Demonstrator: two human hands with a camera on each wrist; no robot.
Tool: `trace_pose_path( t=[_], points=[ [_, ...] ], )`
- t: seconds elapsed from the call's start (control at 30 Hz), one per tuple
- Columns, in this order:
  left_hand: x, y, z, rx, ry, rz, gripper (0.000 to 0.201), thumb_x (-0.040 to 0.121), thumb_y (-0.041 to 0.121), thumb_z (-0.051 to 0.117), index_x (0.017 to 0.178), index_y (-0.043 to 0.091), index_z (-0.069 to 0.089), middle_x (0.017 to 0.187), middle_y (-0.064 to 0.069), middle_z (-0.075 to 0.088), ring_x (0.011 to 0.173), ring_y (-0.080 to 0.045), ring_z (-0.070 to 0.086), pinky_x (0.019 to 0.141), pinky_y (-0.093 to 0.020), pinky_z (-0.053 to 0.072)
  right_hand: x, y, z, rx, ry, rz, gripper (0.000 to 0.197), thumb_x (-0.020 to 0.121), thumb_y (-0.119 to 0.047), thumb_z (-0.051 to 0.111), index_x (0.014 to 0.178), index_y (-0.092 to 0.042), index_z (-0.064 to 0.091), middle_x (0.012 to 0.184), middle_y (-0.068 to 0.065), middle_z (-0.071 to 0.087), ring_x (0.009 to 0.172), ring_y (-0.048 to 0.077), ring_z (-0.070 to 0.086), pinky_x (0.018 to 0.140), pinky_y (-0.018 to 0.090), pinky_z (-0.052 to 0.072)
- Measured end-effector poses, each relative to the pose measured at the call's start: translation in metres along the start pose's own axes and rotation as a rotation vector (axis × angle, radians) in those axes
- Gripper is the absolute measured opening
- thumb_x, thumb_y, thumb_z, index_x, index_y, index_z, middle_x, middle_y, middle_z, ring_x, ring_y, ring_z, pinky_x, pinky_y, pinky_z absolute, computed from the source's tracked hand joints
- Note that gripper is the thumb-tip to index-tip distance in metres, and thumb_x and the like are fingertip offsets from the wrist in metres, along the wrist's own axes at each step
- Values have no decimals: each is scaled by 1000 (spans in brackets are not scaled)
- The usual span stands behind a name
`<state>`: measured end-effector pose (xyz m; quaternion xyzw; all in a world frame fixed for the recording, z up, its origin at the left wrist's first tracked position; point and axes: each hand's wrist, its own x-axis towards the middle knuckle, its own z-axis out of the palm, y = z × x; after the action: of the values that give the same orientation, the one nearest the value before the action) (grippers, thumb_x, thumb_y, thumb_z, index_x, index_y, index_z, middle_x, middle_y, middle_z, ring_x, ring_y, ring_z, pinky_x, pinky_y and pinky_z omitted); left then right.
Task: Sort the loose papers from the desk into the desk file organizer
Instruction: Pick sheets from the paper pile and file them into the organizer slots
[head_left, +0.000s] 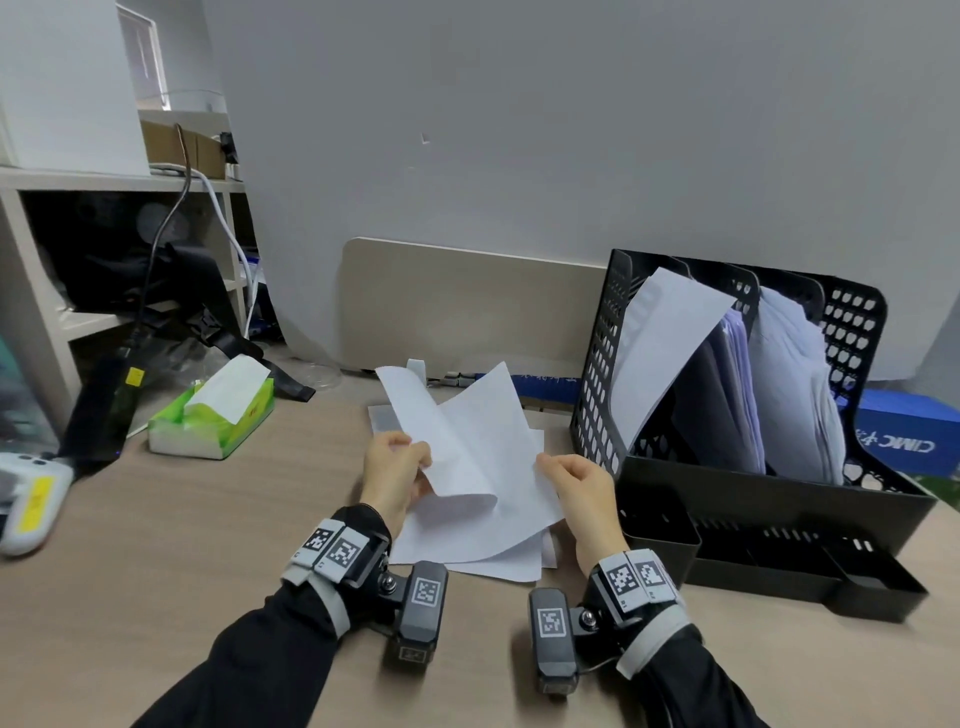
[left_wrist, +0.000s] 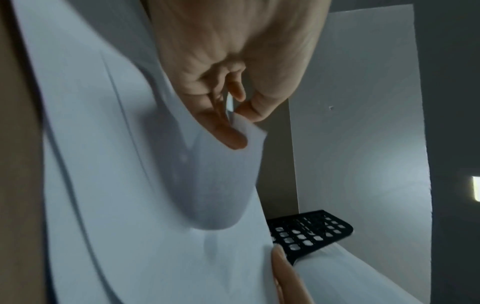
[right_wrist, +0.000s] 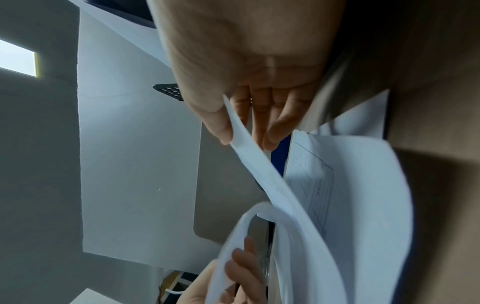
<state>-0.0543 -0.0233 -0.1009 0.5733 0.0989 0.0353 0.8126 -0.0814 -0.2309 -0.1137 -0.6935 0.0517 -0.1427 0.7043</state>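
Left hand (head_left: 393, 475) fingers and thumb pinched on a curled white paper sheet (head_left: 457, 441); right hand (head_left: 579, 486) fingers clamped on another sheet's edge (right_wrist: 240, 131). Both lifted off the loose white paper pile (head_left: 498, 551), left of the black perforated plastic file organizer (head_left: 862, 317). Likely separating sheets; next, carrying one rightward into a slot. Organizer slots already holding white and lilac papers (head_left: 789, 384), one sheet leaning out.

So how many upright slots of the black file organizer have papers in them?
3: the organizer holds a leaning sheet in its left slot, purple-tinted papers in the middle and a white stack on the right. Another slot may be hidden.
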Motion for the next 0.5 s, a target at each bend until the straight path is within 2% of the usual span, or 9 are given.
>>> trace_pose_path(
  t=[0.07, 0.1, 0.17, 0.23, 0.27, 0.3, 0.33, 0.43, 0.5],
  points=[
    [-1, 2, 4, 69, -59, 65, 66, 82, -16, 43, 130, 30, 42, 82, -11, 52, 66, -22, 51, 47, -24, 46, -3, -3, 1, 36, -52, 29, 21, 94, -19, 67, 87, 0, 69, 80, 5, 68, 75, 17, 61, 69, 28, 48],
    [-3, 2, 6, 115, -105, 82, 73, 82, -16, 42, 134, 36, 43, 76, -10, 51, 63, -20, 50, 46, -24, 45, -4, -3, 3, 58, -99, 48, 20, 93, -19, 68, 88, 0, 69, 83, 6, 70, 77, 19, 63, 69, 30, 49],
    [-9, 3, 10, 188, -199, 34, 59, 87, -13, 45, 131, 23, 60, 73, -6, 59, 61, -15, 55, 50, -23, 49, -7, -4, 6, 81, -217, 85, 17, 91, -17, 71, 89, -1, 69, 94, 9, 75, 86, 23, 67, 72, 35, 54],
    [-15, 2, 13, 260, -302, -63, 26, 92, 7, 63, 115, 12, 74, 92, -4, 75, 84, -14, 66, 70, -25, 54, -9, -3, 9, 39, -321, 91, 12, 89, -15, 72, 90, -3, 70, 107, 9, 75, 95, 20, 68, 80, 36, 58],
    [-18, 0, 13, 301, -349, -99, 22, 90, 24, 72, 108, 13, 77, 101, -1, 77, 96, -15, 67, 81, -29, 54, -10, -2, 10, 13, -353, 87, 13, 89, -15, 73, 92, -3, 71, 110, 8, 74, 97, 17, 68, 82, 36, 58],
    [-17, -3, 12, 337, -378, -116, 29, 85, 38, 76, 103, 16, 79, 106, 1, 76, 104, -17, 66, 91, -33, 52, -11, -2, 11, 2, -368, 85, 15, 89, -15, 73, 95, -2, 72, 110, 7, 74, 97, 16, 69, 83, 35, 58],
    [-16, -4, 12, 358, -394, -123, 34, 82, 44, 78, 101, 16, 80, 107, 1, 76, 108, -19, 65, 97, -36, 50, -11, -2, 11, 3, -371, 84, 18, 88, -15, 74, 99, 0, 72, 110, 8, 73, 98, 16, 69, 82, 34, 58],
    [-14, -6, 11, 329, -406, -115, 36, 82, 38, 79, 100, 8, 78, 104, -9, 77, 110, -30, 68, 90, -34, 52, -12, -4, 10, 17, -378, 79, 23, 88, -14, 74, 104, 2, 72, 111, 11, 72, 99, 17, 69, 80, 32, 57],
    [-15, -6, 10, 316, -405, -118, 36, 82, 37, 79, 100, 6, 77, 103, -10, 76, 108, -31, 68, 89, -36, 53, -13, -5, 10, 15, -383, 79, 22, 88, -13, 74, 104, 2, 72, 110, 10, 73, 98, 16, 70, 80, 32, 57]
  ],
)
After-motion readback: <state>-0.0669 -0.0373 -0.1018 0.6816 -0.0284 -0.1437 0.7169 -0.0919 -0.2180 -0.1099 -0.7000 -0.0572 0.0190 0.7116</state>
